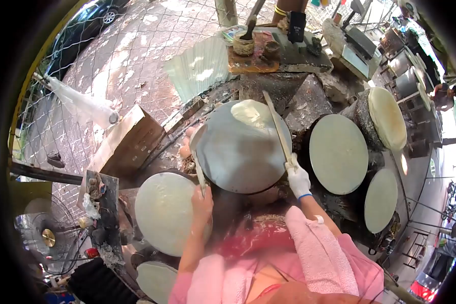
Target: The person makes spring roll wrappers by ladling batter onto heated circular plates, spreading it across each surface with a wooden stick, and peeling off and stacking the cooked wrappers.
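A round grey griddle [238, 157] sits in front of me, with a pale mound of batter [250, 112] near its far edge. My right hand [298, 178], in a white glove with a blue cuff, grips a long flat wooden stick [276, 120] that reaches across the griddle's right side beside the batter. My bare left hand [202, 203] is closed round a pale narrow spatula [198, 159] at the griddle's left edge; its tip is hard to make out. Beneath my left wrist lies another griddle covered by a thin round sheet of batter [162, 213].
More round griddles [338, 154] with pale sheets stand at right. A thick round pad [387, 119] is behind them. A cardboard box [129, 139], a fan [48, 237] and wire mesh are at left. A jar [243, 46] stands on the far ledge.
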Action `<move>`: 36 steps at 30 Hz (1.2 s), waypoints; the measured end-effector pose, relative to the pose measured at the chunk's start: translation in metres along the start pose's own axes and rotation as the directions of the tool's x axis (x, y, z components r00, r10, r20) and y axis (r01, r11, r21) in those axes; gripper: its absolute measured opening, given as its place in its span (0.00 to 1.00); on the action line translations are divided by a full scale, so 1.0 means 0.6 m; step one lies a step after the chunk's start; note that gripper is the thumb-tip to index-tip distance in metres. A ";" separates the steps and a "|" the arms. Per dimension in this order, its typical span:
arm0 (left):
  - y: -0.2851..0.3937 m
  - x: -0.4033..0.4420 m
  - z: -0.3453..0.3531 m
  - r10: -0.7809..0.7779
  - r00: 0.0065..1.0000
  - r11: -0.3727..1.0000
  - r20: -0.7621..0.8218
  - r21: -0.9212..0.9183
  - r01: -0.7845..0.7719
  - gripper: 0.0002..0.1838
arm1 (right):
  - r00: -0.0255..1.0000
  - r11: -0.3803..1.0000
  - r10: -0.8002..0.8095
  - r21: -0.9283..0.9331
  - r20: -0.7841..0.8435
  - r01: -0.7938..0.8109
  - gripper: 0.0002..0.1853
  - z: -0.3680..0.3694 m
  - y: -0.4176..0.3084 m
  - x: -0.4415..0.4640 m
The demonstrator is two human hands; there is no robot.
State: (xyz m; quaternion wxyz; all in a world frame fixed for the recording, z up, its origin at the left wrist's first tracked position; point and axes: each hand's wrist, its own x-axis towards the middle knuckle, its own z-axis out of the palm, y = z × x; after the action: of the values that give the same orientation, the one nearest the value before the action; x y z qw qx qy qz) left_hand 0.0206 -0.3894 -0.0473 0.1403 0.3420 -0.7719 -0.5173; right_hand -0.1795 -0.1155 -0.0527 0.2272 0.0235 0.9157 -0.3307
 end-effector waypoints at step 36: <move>0.007 -0.185 0.061 -0.449 0.839 0.894 -0.308 -0.138 0.427 0.12 | 0.594 0.961 -0.271 0.181 0.757 0.208 0.25 -0.114 -0.077 0.267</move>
State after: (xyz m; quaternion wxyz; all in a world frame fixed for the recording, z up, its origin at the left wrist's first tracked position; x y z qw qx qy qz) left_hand 0.0787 -0.2881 -0.0436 0.1570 0.5865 -0.6215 -0.4951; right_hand -0.3593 -0.1265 -0.0483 0.5511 -0.2360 0.7102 -0.3691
